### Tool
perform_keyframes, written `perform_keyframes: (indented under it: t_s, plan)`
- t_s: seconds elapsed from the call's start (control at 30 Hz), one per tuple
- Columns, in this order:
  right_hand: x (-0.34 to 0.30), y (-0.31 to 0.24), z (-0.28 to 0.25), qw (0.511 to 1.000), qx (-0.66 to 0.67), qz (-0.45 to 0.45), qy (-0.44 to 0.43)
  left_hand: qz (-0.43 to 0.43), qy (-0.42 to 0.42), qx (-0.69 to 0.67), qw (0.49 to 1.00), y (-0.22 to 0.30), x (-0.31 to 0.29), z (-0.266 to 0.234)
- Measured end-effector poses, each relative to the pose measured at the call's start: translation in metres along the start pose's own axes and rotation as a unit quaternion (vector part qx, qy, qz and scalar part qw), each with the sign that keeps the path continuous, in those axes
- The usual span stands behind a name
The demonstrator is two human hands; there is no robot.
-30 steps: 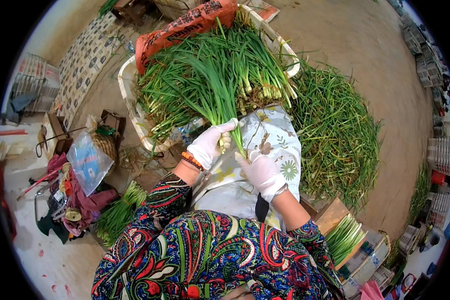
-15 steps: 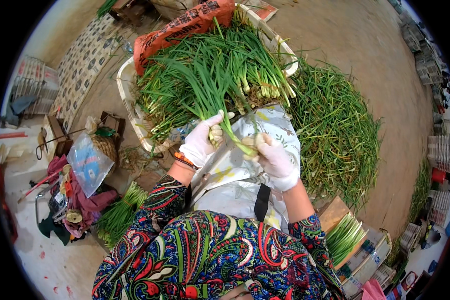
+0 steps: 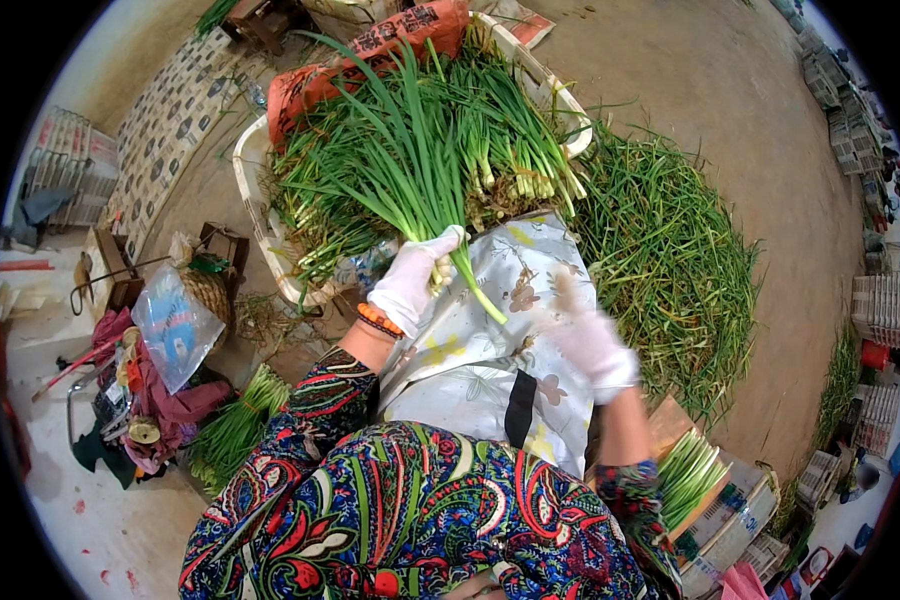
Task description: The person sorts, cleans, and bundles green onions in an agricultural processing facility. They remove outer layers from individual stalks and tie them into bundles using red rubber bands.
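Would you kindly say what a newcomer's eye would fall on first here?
Probably the bunch of long green stalks with pale ends, held by the white-gloved left hand before a rectangular white plastic basket piled with greens. Next, perhaps, the bright orange sack along its far edge, and the green heap of loose leaves on the brown floor at right.

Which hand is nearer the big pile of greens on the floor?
Right. The right hand is near the pile, at its left edge in view; the left hand is farther left, holding green stalks.
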State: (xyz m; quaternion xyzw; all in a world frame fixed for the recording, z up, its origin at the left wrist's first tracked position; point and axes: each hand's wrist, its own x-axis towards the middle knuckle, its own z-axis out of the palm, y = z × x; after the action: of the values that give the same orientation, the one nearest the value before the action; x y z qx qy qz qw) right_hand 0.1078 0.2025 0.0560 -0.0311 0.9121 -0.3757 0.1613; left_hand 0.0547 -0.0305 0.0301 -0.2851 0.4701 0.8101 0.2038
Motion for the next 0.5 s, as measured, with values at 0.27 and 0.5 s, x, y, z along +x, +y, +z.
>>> perform_keyframes:
  t_s: [0.27, 0.5]
  plan:
    - [0.034, -0.049, 0.037, 0.879, 0.423, 0.105, -0.191, -0.022, -0.147, -0.071, 0.986, -0.006, -0.018, -0.042]
    - [0.031, -0.039, 0.074, 0.920, 0.385, -0.018, -0.078, -0.110, -0.217, -0.176, 0.954, -0.028, -0.028, -0.020]
